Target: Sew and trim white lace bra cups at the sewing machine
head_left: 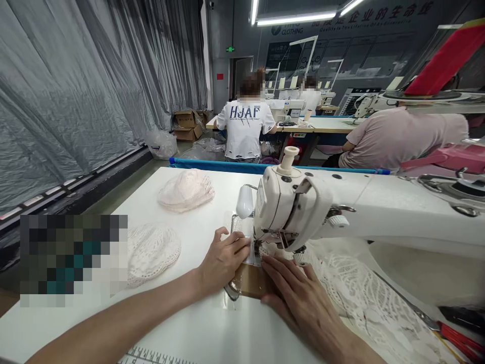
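A white sewing machine [278,202] stands over the white tabletop, its needle area between my two hands. My left hand [224,257] rests left of the presser foot [257,247], fingers stretched towards it and partly spread. My right hand [301,296] lies nearly flat to the right, fingertips close to the foot and touching the edge of white lace fabric [352,278]. The lace spreads rightward under the machine arm. Below the hands is a brown plate [250,280] in the table. Whatever lies under my fingertips is mostly hidden.
Pale lace cups [186,189] and another lace piece [155,253] lie at left. A ruler marking [155,356] runs along the front edge. Red-handled scissors [454,336] lie at right. People sit at machines beyond, one in a white shirt [244,129]. A patch at left is blurred.
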`<control>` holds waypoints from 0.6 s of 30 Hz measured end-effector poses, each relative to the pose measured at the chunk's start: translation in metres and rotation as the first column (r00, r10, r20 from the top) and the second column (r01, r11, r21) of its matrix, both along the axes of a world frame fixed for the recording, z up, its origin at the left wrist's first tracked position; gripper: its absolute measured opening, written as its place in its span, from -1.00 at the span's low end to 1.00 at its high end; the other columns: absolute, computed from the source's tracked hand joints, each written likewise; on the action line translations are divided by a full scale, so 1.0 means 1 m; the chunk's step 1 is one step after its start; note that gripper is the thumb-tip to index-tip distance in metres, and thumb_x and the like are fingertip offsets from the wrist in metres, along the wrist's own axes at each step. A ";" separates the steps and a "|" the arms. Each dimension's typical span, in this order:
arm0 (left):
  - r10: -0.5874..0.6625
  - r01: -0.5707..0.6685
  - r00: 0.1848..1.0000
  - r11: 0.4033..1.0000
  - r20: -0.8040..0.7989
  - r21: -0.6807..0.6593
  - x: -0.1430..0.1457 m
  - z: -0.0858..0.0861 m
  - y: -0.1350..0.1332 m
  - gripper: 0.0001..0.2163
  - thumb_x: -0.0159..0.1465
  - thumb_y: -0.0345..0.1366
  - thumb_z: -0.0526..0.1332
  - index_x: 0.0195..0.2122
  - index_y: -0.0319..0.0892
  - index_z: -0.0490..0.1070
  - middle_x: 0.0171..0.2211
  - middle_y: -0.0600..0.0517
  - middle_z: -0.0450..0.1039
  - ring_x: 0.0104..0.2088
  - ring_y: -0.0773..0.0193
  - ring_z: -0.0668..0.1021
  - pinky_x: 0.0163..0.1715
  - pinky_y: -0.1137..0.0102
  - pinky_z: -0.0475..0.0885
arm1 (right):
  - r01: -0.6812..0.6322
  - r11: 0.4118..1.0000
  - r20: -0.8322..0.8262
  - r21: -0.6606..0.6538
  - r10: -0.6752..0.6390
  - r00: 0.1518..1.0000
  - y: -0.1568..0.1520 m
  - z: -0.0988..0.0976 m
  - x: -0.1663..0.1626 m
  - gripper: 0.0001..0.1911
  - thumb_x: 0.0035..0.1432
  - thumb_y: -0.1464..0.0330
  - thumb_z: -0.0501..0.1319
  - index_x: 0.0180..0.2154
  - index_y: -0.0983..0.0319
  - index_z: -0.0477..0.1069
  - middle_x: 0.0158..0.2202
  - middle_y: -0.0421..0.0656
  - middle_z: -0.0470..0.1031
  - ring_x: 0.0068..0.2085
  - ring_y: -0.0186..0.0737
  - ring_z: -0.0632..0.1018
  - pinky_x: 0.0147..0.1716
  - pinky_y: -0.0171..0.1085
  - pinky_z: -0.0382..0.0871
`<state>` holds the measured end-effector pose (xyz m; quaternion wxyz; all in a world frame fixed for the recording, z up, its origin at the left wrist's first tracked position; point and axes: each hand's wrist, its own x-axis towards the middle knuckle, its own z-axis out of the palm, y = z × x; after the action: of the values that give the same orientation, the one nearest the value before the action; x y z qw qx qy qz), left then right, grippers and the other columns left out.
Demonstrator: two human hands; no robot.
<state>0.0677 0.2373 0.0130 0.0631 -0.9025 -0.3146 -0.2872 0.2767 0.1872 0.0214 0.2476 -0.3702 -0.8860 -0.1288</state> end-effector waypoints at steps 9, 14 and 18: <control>0.025 -0.020 0.998 0.996 0.058 -0.086 -0.003 0.012 -0.008 -0.65 0.16 -0.62 0.00 -0.08 -0.21 0.32 -0.09 -0.05 0.45 -0.02 0.20 0.38 -0.09 0.18 0.08 | 0.059 0.997 -0.029 -0.047 -0.061 0.998 0.008 0.009 -0.004 -0.65 0.29 0.50 -0.12 -0.38 0.28 0.39 -0.36 -0.06 0.51 -0.45 -0.23 0.46 -0.29 -0.13 0.20; -0.024 0.094 0.989 0.872 0.148 -0.481 -0.005 0.035 -0.047 -0.57 0.15 -0.26 0.25 0.06 -0.10 0.28 -0.10 -0.06 0.44 0.02 0.08 0.33 -0.06 0.15 0.19 | -0.301 0.752 -0.378 -0.587 0.074 0.923 -0.017 0.042 0.019 -0.78 0.29 0.31 -0.02 -0.31 0.21 0.34 -0.35 -0.14 0.47 -0.33 -0.25 0.48 -0.33 -0.28 0.35; 0.146 0.275 0.912 0.477 0.384 -0.835 -0.005 0.050 -0.080 -0.76 0.12 -0.15 0.28 -0.27 -0.18 0.48 -0.32 0.00 0.47 -0.22 0.23 0.45 -0.16 0.30 0.31 | -0.375 0.554 -0.462 -0.743 -0.020 0.886 -0.032 0.055 0.046 -0.73 0.29 0.21 -0.03 -0.30 0.21 0.34 -0.31 -0.13 0.46 -0.28 -0.22 0.49 -0.31 -0.28 0.39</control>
<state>0.0632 0.1572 0.0628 -0.4834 -0.7381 -0.3869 -0.2679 0.3227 0.1556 0.0764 0.2446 -0.3662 -0.8022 0.4031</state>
